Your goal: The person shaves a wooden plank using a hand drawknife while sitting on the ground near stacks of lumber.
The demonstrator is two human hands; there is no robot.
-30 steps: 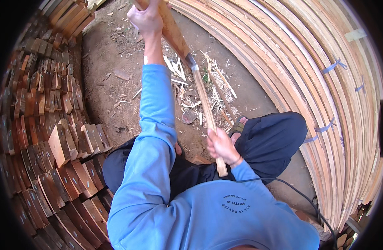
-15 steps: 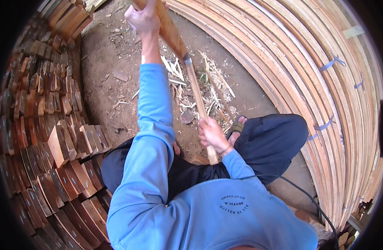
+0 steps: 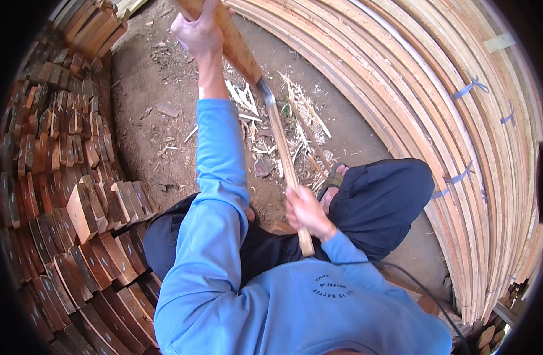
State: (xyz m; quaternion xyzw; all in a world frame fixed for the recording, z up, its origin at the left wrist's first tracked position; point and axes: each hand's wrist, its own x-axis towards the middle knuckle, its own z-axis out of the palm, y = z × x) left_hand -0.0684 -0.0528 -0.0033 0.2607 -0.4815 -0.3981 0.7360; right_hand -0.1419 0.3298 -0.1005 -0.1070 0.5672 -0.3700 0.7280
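Note:
My left hand (image 3: 201,36), on an outstretched arm, is closed around a broad tan wooden piece (image 3: 240,56) that runs out past the top edge. A short shiny metal part (image 3: 265,92) shows at its lower end. From there a narrower wooden handle (image 3: 282,142) slants down toward my lap, and my right hand (image 3: 308,213) is wrapped round it near its pale lower end. Whether the broad piece and the handle are one tool I cannot tell. Pale wood slivers and shavings (image 3: 242,97) lie on the dirt ground beneath.
Stacked short boards (image 3: 76,236) form a wall close on my left, with more blocks (image 3: 94,29) at the far left. Long wooden strips (image 3: 401,89), tied with bluish bands (image 3: 469,89), curve along my right. A dark cable (image 3: 413,278) crosses my shirt. My bent legs (image 3: 381,207) flank the handle.
The handle and my right hand have moved toward my body. More of the shiny metal shows between handle and broad piece. My left hand has shifted slightly left and nearer, still gripping.

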